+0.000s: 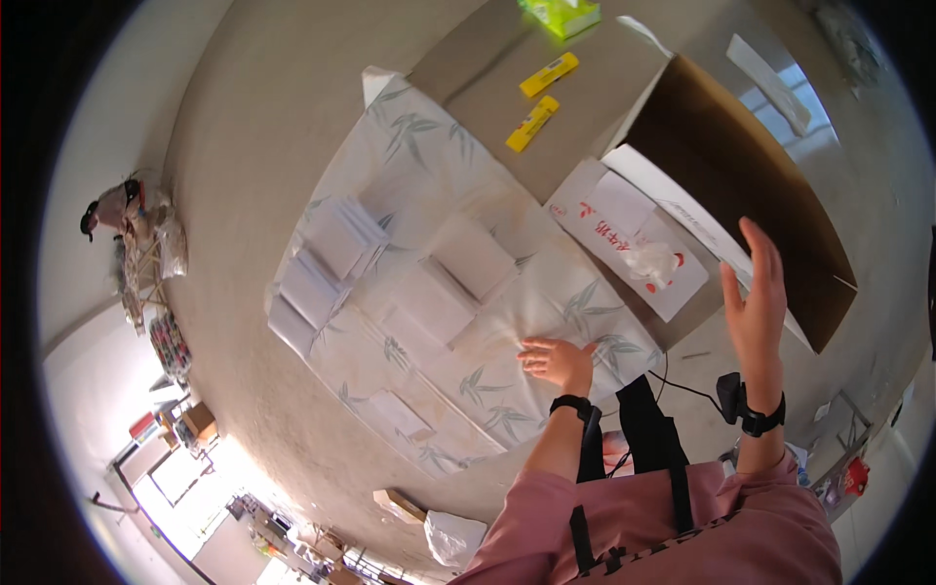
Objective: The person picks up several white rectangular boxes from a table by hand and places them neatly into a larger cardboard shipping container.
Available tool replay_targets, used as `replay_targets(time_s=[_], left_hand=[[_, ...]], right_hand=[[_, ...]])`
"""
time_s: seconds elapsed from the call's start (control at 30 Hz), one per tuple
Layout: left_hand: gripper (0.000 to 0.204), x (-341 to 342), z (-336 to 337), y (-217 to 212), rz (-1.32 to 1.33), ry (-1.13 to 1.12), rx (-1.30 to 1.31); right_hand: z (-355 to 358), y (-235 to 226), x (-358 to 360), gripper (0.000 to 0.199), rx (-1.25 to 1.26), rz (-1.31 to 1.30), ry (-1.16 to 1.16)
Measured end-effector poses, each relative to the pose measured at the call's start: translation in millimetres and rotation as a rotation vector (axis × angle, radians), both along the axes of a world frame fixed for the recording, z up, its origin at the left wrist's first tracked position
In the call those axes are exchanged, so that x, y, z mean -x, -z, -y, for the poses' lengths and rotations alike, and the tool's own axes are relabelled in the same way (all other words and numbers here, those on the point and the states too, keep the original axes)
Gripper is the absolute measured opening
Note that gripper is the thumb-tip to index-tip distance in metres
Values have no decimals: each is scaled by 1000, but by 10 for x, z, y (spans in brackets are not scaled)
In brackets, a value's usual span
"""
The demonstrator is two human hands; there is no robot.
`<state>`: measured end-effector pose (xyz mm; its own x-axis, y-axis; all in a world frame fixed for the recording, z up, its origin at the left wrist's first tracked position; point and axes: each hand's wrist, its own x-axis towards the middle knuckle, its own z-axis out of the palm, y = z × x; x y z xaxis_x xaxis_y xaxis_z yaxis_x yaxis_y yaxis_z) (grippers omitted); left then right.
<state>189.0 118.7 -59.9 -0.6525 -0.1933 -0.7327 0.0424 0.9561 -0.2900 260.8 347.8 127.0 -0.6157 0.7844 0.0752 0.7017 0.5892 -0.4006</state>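
Left hand: left hand (558, 363) bare, fingers spread, palm down at the cloth's near right part; grip released, nothing in it
Right hand: right hand (756, 292) raised at the carton's near wall, fingers apart, thumb split off; grip released; can't tell if it touches the cardboard
Wrists: black band (577, 406) on the left; black strap (761, 421) on the right, dark block attached
Cloth: white cloth (546, 302) with green-grey leaf print, spread across the middle; creases run through it
Carton: carton (770, 175) at right, open, brown inside, white outside; just beside the cloth
Panel: white panel (597, 210) with red print, between cloth and carton; crumpled wrap (651, 261) and a pale sheet (622, 202) lie on it
Far left stack: white packs (343, 239), several, overlapping, on the cloth toward its left edge
Middle stack: white blocks (475, 257) mid-cloth, left of and farther than the left hand; a flat one lies nearer
Near left: small white slip (401, 414) alone on the cloth
Far side: two yellow boxes (533, 123), slim, near each other; green pack (563, 17) beyond, cut by the frame edge
Floor: white bag (454, 538), near side; small box (400, 506) just left of it
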Motion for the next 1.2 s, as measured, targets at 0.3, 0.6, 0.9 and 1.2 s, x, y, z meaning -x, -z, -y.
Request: replay_targets(time_s=[0.3, 0.6, 0.9, 1.2], left_hand=[[132, -19, -57, -89, -2, -2, -93], [71, -263, 275, 352, -230, 255, -6], [62, -237, 351, 379, -296, 364, 64], [135, 51, 25, -128, 93, -72, -180]], right_hand=[[848, 859, 1326, 43, 696, -341, -116], [1261, 1775, 1888, 35, 817, -131, 5], [1284, 1583, 1824, 26, 1287, -425, 245], [1031, 885, 1411, 34, 1684, -801, 248]])
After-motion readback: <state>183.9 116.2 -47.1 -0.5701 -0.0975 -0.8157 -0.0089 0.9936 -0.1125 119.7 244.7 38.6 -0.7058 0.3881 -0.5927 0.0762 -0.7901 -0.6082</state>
